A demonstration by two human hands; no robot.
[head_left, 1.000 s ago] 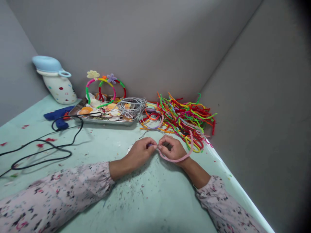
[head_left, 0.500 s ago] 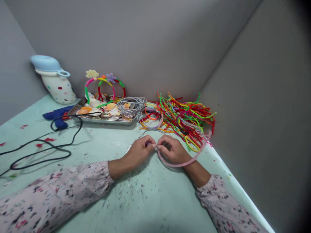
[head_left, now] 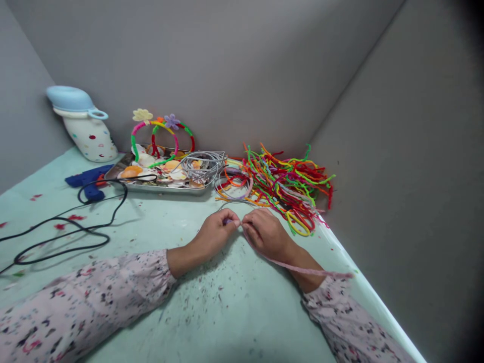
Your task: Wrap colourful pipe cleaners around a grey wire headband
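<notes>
My left hand (head_left: 216,234) and my right hand (head_left: 266,233) meet fingertip to fingertip on the pale green table (head_left: 159,237). Both pinch one end of a pink pipe cleaner (head_left: 298,268), whose free length trails down to the right across my right wrist and sleeve. A thin grey wire hoop (head_left: 230,204) lies just beyond my knuckles; I cannot tell if my fingers also grip it. Behind the hands sits a heap of coloured pipe cleaners (head_left: 283,186).
A metal tray (head_left: 151,187) with shells and grey wire hoops holds two decorated headbands (head_left: 151,136). A blue glue gun (head_left: 88,179) with its black cord (head_left: 68,237) lies at left, below a white and blue jug (head_left: 86,126). Grey walls close in behind and at right.
The free end of the pink pipe cleaner swung from curling up beside the coloured heap down and rightward over my right sleeve. Both hands stayed pinched together.
</notes>
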